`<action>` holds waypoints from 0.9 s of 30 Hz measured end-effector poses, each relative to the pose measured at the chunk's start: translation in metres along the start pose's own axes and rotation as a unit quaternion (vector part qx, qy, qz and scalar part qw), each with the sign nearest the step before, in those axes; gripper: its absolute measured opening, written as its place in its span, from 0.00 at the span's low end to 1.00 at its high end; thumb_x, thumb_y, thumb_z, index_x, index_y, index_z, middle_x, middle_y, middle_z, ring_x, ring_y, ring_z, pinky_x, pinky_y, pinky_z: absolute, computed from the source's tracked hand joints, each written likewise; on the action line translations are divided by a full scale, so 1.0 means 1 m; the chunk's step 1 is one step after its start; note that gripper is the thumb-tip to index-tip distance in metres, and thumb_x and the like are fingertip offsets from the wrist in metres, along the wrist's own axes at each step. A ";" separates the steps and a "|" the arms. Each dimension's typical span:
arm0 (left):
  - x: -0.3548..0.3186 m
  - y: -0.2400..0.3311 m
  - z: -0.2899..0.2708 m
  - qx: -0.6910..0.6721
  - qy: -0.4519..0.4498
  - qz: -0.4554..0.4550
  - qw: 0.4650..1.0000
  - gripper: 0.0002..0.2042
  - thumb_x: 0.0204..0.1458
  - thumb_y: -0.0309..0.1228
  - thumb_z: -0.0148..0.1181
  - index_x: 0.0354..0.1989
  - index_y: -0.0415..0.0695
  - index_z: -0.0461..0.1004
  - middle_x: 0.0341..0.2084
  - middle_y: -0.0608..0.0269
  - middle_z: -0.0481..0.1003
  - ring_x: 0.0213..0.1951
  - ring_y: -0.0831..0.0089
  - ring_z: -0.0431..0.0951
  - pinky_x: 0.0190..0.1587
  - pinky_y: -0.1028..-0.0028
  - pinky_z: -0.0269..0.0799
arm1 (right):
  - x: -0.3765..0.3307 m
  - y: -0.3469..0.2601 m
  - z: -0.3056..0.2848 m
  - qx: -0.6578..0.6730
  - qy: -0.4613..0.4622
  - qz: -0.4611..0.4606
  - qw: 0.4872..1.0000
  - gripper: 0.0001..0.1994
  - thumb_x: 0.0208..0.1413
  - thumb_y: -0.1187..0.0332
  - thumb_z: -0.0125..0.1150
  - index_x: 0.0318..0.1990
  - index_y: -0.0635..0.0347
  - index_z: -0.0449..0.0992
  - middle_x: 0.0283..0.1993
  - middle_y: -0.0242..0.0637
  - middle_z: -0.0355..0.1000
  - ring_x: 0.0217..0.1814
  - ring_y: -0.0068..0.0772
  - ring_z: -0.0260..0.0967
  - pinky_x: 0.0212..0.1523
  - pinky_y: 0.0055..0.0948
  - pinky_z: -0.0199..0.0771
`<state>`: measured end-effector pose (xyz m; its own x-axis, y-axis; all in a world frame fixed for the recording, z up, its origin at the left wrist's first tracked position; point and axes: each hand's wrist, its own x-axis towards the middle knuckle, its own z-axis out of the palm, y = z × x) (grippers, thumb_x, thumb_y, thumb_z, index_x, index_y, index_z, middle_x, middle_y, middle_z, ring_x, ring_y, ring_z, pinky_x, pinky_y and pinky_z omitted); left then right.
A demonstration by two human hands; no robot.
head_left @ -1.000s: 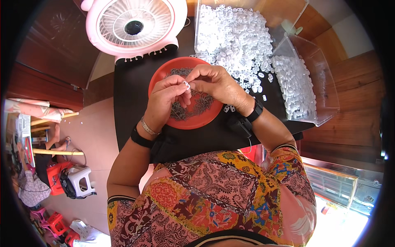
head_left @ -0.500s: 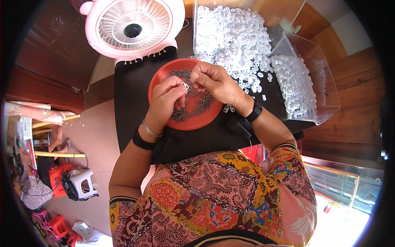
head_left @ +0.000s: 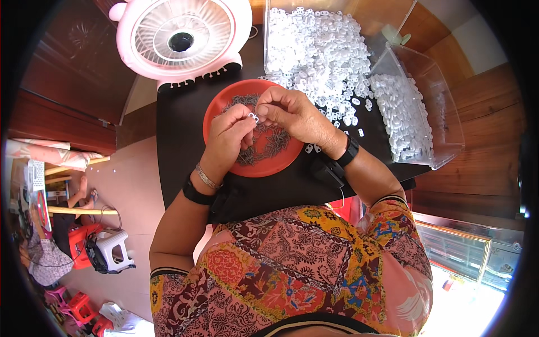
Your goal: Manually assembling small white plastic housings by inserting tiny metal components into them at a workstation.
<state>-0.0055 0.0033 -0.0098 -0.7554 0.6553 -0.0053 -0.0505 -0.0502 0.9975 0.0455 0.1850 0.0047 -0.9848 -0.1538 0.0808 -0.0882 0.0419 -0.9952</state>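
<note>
Over a red bowl point(head_left: 285, 164) my two hands meet, fingertip to fingertip. My left hand point(head_left: 223, 139) pinches a small white plastic piece with holes point(head_left: 254, 117) between thumb and forefinger. At its right side, my right hand point(head_left: 297, 117) is closed in a pinch against the piece; whatever lies between those fingertips is too small or hidden to make out. Beneath the hands, the bowl holds many thin grey metal pieces point(head_left: 270, 147), like small screws or pins. Two loose white pieces point(head_left: 312, 148) lie on the black table by the bowl's right side.
A heap of white plastic pieces point(head_left: 320, 53) spills from a clear box onto the black table point(head_left: 182, 118). Another clear box point(head_left: 446, 121) at the right holds more. A pink fan point(head_left: 182, 42) stands at the back left. Stools point(head_left: 112, 250) and a person's legs point(head_left: 81, 194) are at far left.
My right hand has shifted slightly left, its fingertips now against the white piece. My left hand stays nearly where it was, still pinching that piece.
</note>
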 end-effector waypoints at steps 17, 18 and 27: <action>-0.003 0.001 0.007 0.039 -0.004 -0.015 0.999 0.08 0.55 0.29 0.48 0.26 0.41 0.68 0.18 0.68 0.69 0.19 0.81 0.68 0.21 0.82 0.62 | 0.000 0.007 0.008 -0.156 0.065 -0.042 0.985 0.05 0.57 0.71 0.57 0.31 0.63 0.72 0.24 0.32 0.68 0.27 0.22 0.66 0.30 0.24 0.68; -0.004 0.001 0.009 0.032 0.007 -0.016 0.999 0.08 0.55 0.29 0.48 0.26 0.41 0.68 0.18 0.68 0.69 0.19 0.81 0.68 0.21 0.82 0.62 | 0.000 0.006 0.009 -0.186 0.079 -0.060 0.978 0.06 0.56 0.70 0.58 0.30 0.63 0.72 0.23 0.35 0.68 0.26 0.25 0.67 0.30 0.26 0.68; -0.003 -0.003 0.013 -0.002 0.037 -0.008 0.999 0.08 0.54 0.28 0.50 0.24 0.41 0.68 0.15 0.69 0.68 0.16 0.83 0.67 0.18 0.81 0.60 | -0.003 0.005 0.011 -0.156 0.063 -0.054 0.984 0.07 0.60 0.71 0.55 0.33 0.65 0.72 0.26 0.27 0.67 0.30 0.14 0.60 0.32 0.19 0.65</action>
<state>0.0049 0.0112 -0.0120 -0.8012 0.5978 -0.0276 -0.0657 -0.0421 0.9970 0.0495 0.1753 -0.0015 -0.9761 -0.0505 0.2115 -0.2159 0.3371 -0.9164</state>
